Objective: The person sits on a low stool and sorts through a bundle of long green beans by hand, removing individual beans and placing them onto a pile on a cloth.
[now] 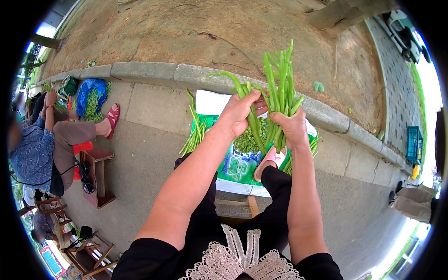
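My right hand (293, 127) is closed round a bunch of long green stalks (278, 88), held upright with their lower ends poking out below the fist. A few more green stalks (252, 122) are pinched in my left hand (241, 111), close beside the bunch, one of them curving out to the left. Below both hands a green and white printed plastic sack (233, 173) is spread on the ground. A heap of cut leaves (249, 141) lies on it between my feet. More loose stalks (198, 131) lie along its left side. Some stalks also show at the right edge, partly hidden.
A pink slipper (278, 157) is on my right foot at the sack. Beyond runs a stone kerb (142, 71) with bare soil behind. At left a seated person (35, 154) handles greens near a blue plastic bag (93, 88) and wooden stool (100, 175). A blue crate (414, 145) stands far right.
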